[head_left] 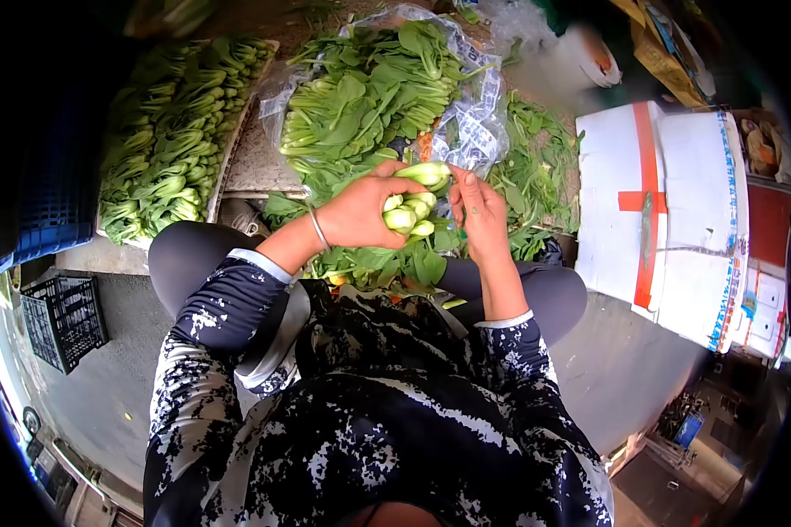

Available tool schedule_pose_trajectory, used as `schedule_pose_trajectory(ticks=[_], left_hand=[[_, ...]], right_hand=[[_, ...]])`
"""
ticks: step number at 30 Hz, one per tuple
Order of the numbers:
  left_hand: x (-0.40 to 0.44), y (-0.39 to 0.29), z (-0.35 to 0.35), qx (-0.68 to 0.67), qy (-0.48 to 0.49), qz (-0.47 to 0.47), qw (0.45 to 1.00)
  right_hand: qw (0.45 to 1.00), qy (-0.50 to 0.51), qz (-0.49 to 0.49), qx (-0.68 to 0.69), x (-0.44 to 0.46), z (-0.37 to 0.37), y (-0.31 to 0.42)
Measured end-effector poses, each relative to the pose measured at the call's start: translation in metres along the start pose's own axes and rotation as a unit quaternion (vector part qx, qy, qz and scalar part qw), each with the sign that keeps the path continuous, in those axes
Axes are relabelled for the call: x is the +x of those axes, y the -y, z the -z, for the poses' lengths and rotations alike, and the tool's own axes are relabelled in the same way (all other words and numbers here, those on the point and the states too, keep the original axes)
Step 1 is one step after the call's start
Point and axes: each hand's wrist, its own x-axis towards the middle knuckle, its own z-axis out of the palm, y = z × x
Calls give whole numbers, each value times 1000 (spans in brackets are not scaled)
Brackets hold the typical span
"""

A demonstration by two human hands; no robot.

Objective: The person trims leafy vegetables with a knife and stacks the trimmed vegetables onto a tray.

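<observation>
Held greens (404, 216): partly covered by left hand (360, 211). Shoe (242, 218): largely hidden beside the knee (189, 259). Blue crate (66, 206): outer side lost in dark rim. White tub (575, 58): blurred. Plastic bag (490, 114): lettering illegible. White box (611, 162): edge print unreadable.

A big white box (608, 176) with red tape (647, 158)

We see the box on the right, and its tape makes a cross. Up past it, we see brown cardboard (658, 54). On the left, we see a black crate (64, 322) full of holes on the gray floor (149, 378), and a blue crate (57, 230) near it.
</observation>
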Motion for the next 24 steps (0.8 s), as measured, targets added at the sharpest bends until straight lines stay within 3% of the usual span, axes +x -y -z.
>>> schedule_pose_trajectory(ticks=[4, 12, 20, 24], left_hand=[[-1, 2, -5, 25, -5, -22, 999], [-6, -13, -4, 126, -29, -33, 991], [-8, -2, -4, 66, 17, -55, 996], [-7, -3, -3, 15, 20, -42, 999]], right_hand=[[999, 45, 27, -3, -13, -6, -6], [998, 64, -19, 14, -11, -5, -4], [976, 9, -84, 203, -7, 12, -22], [985, -59, -75, 144, -11, 3, -17]])
